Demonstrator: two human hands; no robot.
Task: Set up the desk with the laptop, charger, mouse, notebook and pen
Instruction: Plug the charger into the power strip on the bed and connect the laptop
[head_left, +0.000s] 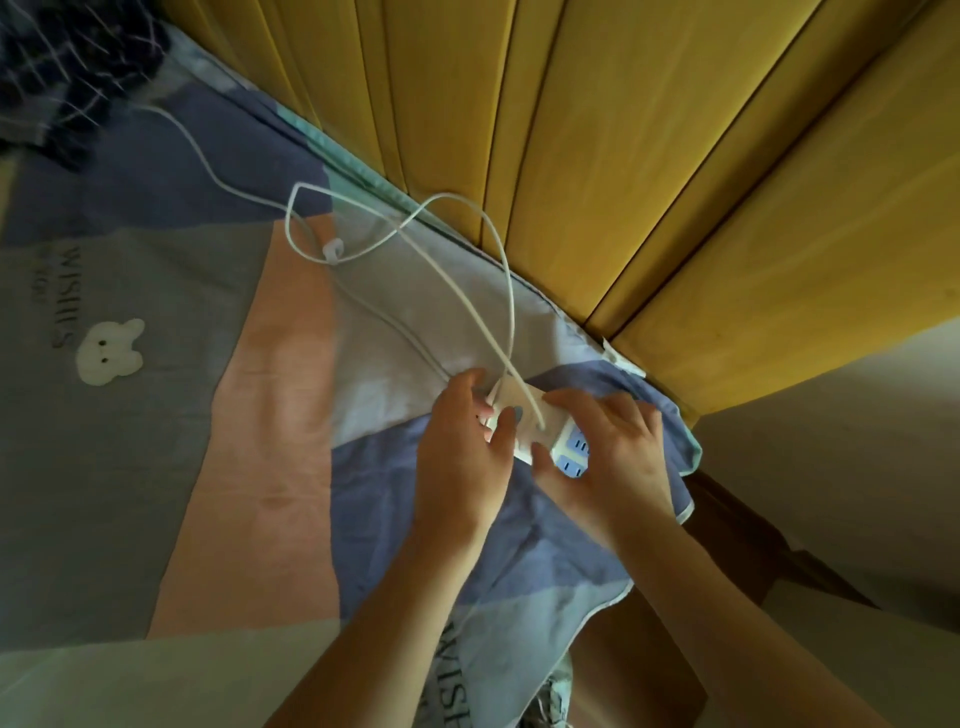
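While the power strip (550, 441) lay on the bedsheet (260, 415), both hands closed around it. Left hand (462, 447) seemingly pinched the charger (511, 402); right hand (613, 452) gripped the strip's end.

power strip (545, 431) on bed (260, 415), near headboard (623, 156) | left hand (462, 447) left of strip, right hand (613, 452) right | cable (498, 249) loops behind strip over bed

A smooth white plastic power strip with blue sockets (550, 441) and its glossy white cable (488, 322) lie on a matt, patchwork-coloured cotton-like bedsheet (208, 415) beside a yellow padded fabric headboard (597, 156).
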